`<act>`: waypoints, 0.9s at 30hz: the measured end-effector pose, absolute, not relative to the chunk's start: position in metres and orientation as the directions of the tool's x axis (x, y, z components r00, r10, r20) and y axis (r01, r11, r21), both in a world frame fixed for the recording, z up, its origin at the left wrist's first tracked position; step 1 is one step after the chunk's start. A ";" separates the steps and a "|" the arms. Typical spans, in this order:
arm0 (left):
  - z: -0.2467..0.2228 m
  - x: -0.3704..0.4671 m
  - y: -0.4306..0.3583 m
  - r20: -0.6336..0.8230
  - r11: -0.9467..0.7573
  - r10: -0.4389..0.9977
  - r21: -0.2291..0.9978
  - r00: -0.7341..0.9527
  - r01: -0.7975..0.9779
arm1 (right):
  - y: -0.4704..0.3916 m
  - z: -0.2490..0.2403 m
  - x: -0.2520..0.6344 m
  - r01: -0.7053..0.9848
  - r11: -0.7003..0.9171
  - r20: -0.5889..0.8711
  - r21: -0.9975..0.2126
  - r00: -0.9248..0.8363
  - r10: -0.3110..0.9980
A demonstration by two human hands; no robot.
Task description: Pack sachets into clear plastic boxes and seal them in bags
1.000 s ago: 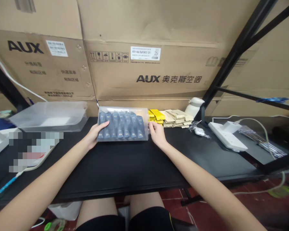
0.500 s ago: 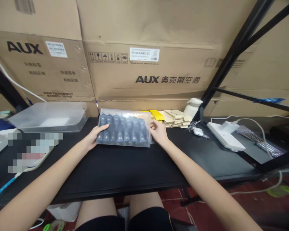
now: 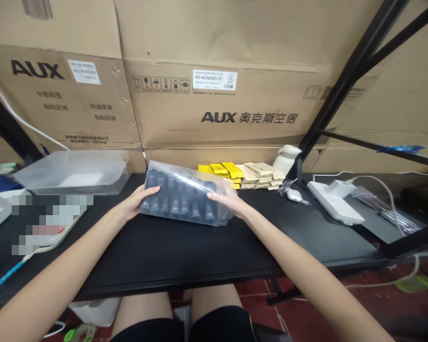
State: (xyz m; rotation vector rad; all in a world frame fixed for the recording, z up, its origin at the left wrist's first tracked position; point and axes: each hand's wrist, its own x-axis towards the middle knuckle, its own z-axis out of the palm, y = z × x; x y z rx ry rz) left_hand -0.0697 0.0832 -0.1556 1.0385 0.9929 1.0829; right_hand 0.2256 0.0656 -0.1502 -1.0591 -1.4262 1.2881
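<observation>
Between my two hands is a frosted, see-through plastic bag (image 3: 180, 216), held above the black table. Inside it several dark blue, narrow packets (image 3: 174, 192) stand in a row, side by side. My left hand (image 3: 139, 197) grips the bag's left edge, thumb lying across the front and the other fingers behind it. At the right end, my right hand (image 3: 231, 202) is closed round the bag, its thumb pressed on the front; part of this hand shows hazily through the plastic. The bag tilts slightly down to the right.
Yellow packets (image 3: 231, 169) and beige flat boxes (image 3: 260, 173) lie behind the bag, near a white bottle (image 3: 286, 160). A power strip (image 3: 337, 202) is at the right. More clear plastic bags (image 3: 74, 166) are stacked at the left. Cardboard (image 3: 217, 38) lines the back.
My right hand has shifted from pinching the bag's right edge to gripping round that end, thumb now in front. The bag has tilted down on the right, uncovering more yellow packets.
</observation>
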 end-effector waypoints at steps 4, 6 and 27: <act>-0.156 -0.071 0.080 -0.099 0.131 0.969 0.983 0.226 -0.129 | 0.060 -0.149 0.223 0.266 0.321 0.252 -0.909 -0.263 0.931; -0.155 -0.071 0.078 -0.088 0.116 0.967 0.988 0.239 -0.106 | 0.058 -0.148 0.223 0.325 0.379 0.295 -0.866 -0.281 0.913; -0.149 -0.060 0.061 -0.187 0.197 0.908 0.980 0.374 0.014 | 0.038 -0.146 0.208 0.342 0.147 0.129 -0.928 -0.074 0.989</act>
